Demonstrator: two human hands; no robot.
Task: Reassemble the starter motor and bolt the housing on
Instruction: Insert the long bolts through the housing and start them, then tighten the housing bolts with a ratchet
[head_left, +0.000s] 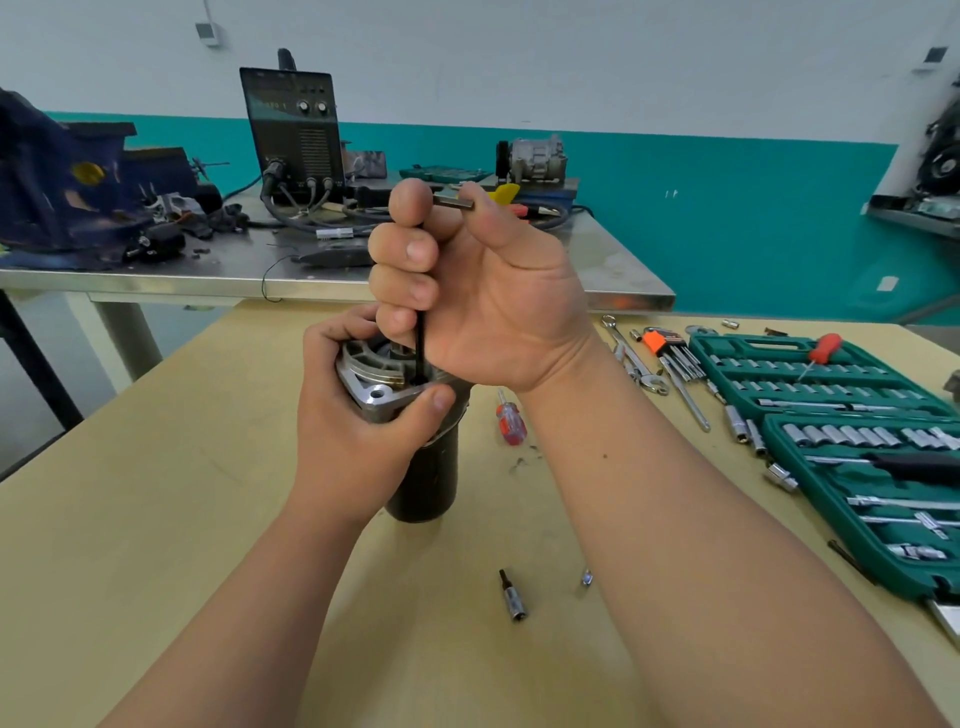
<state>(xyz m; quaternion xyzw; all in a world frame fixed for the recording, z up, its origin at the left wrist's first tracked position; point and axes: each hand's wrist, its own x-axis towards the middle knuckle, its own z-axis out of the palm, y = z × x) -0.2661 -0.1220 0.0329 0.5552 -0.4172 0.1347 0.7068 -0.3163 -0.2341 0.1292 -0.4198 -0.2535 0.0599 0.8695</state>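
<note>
The starter motor (428, 478) stands upright near the middle of the wooden table (208, 467), its dark cylindrical body on the tabletop and its grey metal housing (371, 382) on top. The left hand (358, 421) wraps round the housing from the 9 o'clock side, fingers curled over the far rim and thumb pressed against the near edge beside a bolt hole. Directly above, at 12 o'clock from the housing, the right hand (483, 296) is closed in a fist round a black L-shaped hex key (420, 348). The key's long shaft runs straight down through the fingers into the housing, and its short arm sticks out toward 3 o'clock between forefinger and thumb. Taking the motor as the centre of the dial, a red-handled screwdriver (510, 421) lies just beside it at 2 o'clock. A socket bit (513, 597) lies at 5 o'clock, nearer the camera. An open green socket set case (852, 441) fills the 3 o'clock side, well apart from the motor. A hex key set (670, 348) in an orange holder lies at the case's far-left corner. At 12 o'clock, beyond the table, a steel bench (234, 260) carries a dark welder (296, 135).
</note>
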